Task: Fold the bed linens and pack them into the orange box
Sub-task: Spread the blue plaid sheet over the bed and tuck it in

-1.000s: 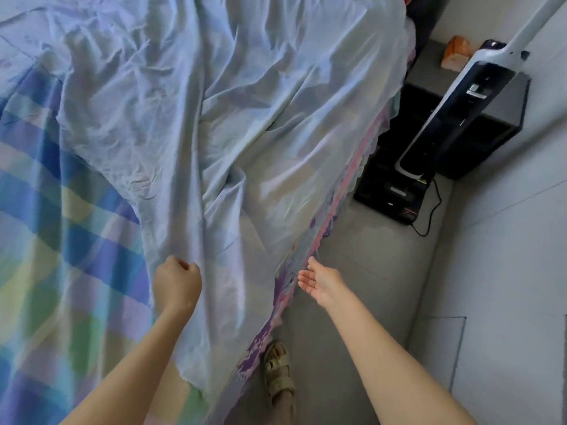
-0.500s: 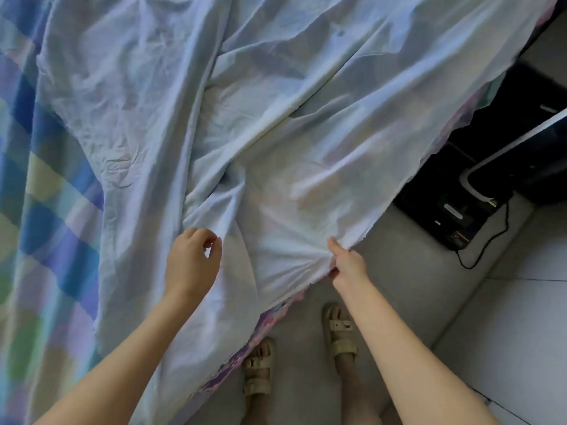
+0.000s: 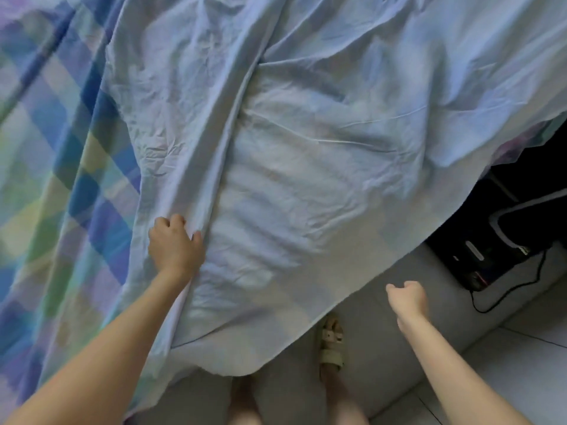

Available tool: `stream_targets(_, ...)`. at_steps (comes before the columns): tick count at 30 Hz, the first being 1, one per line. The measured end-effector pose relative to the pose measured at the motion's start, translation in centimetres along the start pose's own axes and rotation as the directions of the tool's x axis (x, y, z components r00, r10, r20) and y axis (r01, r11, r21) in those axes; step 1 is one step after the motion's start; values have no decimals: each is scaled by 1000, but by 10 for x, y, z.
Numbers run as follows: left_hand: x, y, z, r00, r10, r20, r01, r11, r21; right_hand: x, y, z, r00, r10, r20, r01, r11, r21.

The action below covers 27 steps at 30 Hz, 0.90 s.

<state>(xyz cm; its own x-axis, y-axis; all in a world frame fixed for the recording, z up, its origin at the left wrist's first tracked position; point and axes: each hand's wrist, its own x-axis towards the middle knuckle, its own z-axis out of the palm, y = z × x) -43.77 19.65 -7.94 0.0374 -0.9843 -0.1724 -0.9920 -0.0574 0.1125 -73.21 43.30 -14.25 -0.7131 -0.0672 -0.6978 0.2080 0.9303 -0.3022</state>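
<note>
A crumpled pale blue sheet (image 3: 306, 133) covers the bed and hangs over its near edge toward the floor. My left hand (image 3: 175, 246) lies on it near the lower left, fingers curled round a long fold of the fabric. Over the floor, to the right of the hanging sheet edge, my right hand (image 3: 408, 297) hovers apart from the cloth with its fingers curled and nothing in them. No orange box is in view.
A blue, green and yellow checked cover (image 3: 61, 179) lies under the sheet at the left. A black appliance base (image 3: 484, 256) with a trailing cable (image 3: 506, 289) stands on the floor at the right. My sandalled foot (image 3: 331, 345) stands on the grey floor below the bed edge.
My right hand has let go of the sheet's hanging edge and moved right and down over the floor. My left hand still grips the fold. The view has shifted closer over the bed.
</note>
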Motion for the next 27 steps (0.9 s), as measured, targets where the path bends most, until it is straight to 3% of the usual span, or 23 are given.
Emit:
stream_targets(3,8,-17,-6,986,-168,4,168,985,34,-22,-59,15,955,-288,68,293,952,-85)
stream_targets(6,22,-40,-3,940,-327,96,333,941,-65,-64,-117,44,818,-527,232,552,832,-56)
stream_targets(9,34,-66,1,920,-353,169,376,919,-123,-118,-166,86,665,-669,330,707,707,7)
stream_targets(12,41,-88,1,891,-420,171,444,885,-139,-162,-200,137,541,-714,445,789,614,26)
stream_targets(14,44,-102,4,905,-352,239,414,860,-298,-187,-218,170,491,-725,482,831,556,-11)
stream_targets(18,23,-103,6,992,14,128,57,842,-536,-221,-249,225,455,-751,479,889,414,-195)
stream_targets(21,8,-101,0,970,237,47,-169,806,-568,-234,-272,261,442,-778,447,878,275,-391)
stream_targets(23,4,-99,-1,942,326,81,-223,786,-577,-231,-284,264,443,-804,397,843,222,-491)
stream_targets(27,5,-94,-12,917,322,234,-145,818,-557,-200,-298,217,520,-838,167,801,410,-437)
